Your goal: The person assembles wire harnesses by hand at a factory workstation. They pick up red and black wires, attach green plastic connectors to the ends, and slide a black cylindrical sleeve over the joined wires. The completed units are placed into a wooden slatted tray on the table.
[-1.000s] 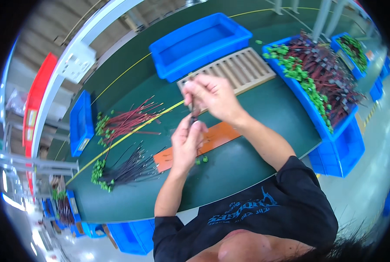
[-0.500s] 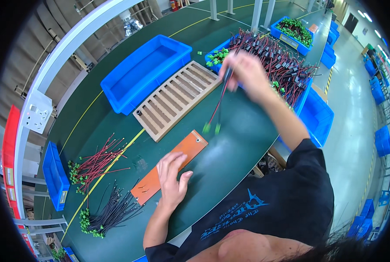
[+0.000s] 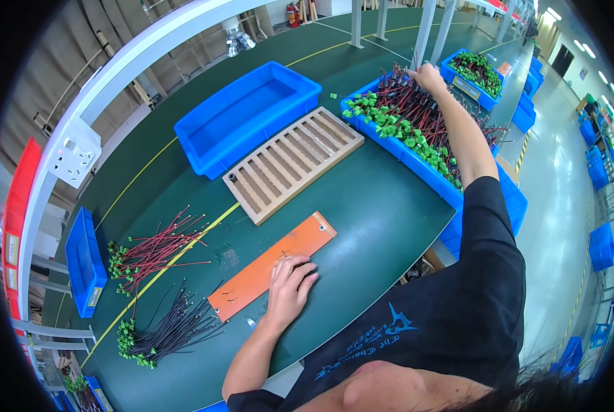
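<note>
My left hand (image 3: 290, 288) rests on the near edge of an orange board (image 3: 272, 264), fingers loosely bent and slightly apart, with nothing seen in them. The board has small slits near its left end and a screw at each end. Stretched far right, my right hand (image 3: 428, 78) is closed over a blue bin (image 3: 406, 147) heaped with red-and-black wire harnesses with green connectors (image 3: 396, 123). Thin dark wire ends rise beside its fingertips; the rest of the harness it grips blends into the heap.
A slotted wooden rack (image 3: 293, 165) stands beyond the board, beside an empty blue tray (image 3: 248, 113). Leftward lie bundles of red wires (image 3: 166, 247) and black wires (image 3: 176, 329) with green connectors. Another blue bin of harnesses (image 3: 475, 75) stands far right. Metal posts (image 3: 356, 24) rise behind.
My right hand has carried a wire harness away to the right, onto the heap in the blue bin. My left hand has shifted slightly right along the board, its fingers more bent.
</note>
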`<state>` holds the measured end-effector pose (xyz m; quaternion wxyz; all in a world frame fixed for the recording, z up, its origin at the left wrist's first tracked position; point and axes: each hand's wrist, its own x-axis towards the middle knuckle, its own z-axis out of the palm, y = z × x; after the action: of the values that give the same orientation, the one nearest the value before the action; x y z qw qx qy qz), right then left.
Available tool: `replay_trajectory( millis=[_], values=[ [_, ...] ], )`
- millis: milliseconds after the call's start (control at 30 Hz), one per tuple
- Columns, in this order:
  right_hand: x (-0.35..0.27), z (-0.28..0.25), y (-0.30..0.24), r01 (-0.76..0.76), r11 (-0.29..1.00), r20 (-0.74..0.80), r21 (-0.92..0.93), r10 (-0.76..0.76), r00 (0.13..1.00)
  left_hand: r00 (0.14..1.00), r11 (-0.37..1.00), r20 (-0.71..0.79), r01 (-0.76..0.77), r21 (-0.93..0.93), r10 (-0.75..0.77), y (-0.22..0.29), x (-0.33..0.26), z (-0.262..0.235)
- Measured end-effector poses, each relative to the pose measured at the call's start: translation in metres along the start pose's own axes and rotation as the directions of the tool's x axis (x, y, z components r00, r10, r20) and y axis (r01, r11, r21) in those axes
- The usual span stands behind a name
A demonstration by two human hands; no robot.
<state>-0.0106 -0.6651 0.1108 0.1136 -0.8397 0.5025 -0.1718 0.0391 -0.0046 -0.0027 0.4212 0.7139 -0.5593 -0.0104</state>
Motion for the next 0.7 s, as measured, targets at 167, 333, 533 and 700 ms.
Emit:
replay_trajectory(
  millis=[167, 333, 533, 700],
  values=[
    [-0.020, 0.010, -0.016, 0.183, 0.912, -0.397, -0.366, -0.331, 0.856, 1.000, 1.000, 0.015, -0.022, 0.001, 0.022, -0.002, 0.004, 0.008],
    [-0.100, 0.070, -0.142, 0.798, 0.600, -0.241, -0.054, -0.784, 0.572, 0.999, 0.999, 0.034, -0.020, 0.042, 0.018, 0.000, 0.008, 0.006],
    [-0.285, 0.163, -0.316, 0.812, 0.298, 0.069, 0.501, -0.949, 0.306, 0.995, 0.990, -0.052, -0.074, 0.122, 0.081, -0.005, -0.010, -0.004],
    [-0.293, 0.231, -0.349, 0.833, 0.424, -0.030, 0.356, -0.886, 0.463, 0.997, 0.967, -0.058, -0.040, 0.252, 0.056, 0.006, -0.030, -0.052]
  ],
)
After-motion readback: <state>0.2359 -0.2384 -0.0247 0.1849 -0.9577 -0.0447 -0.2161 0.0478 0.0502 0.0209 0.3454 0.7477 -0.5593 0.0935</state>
